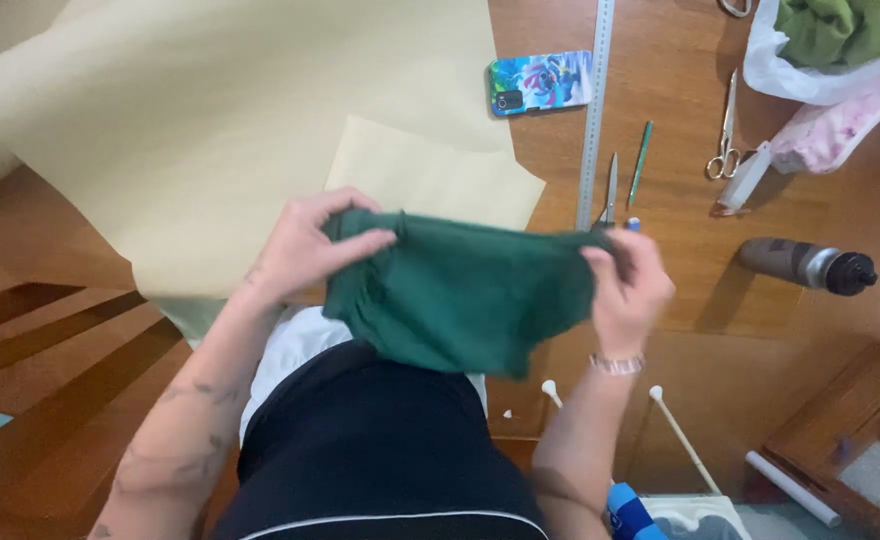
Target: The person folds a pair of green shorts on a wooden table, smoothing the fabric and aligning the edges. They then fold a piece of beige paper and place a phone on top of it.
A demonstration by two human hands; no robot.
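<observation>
A brown wooden table (700, 300) filled the view, and big sheets of pale yellow paper (210, 130) covered its far left half. On the bare wood beside the paper lay a phone in a bright blue, many-coloured case (542, 82), and next to it a long steel ruler (594, 110) ran straight away from the person. Right of that sat a thin green pencil (640, 162), a pair of small silver scissors (725, 130) and a dark bottle (808, 265) on its side, black cap pointing right. Up in the far right corner, a white plastic bag (810, 75) held bunched light green cloth (840, 28), with a pink-patterned bundle (830, 130) just beside it. Dead centre, a dark green fabric piece (460, 295) was stretched above the table's near edge, long axis running left to right, its lower edge hanging toward the lap. The left hand (305, 245) was closed, thumb and fingers pinching the left top corner. The right hand (628, 280) was curled tight around the right end.
</observation>
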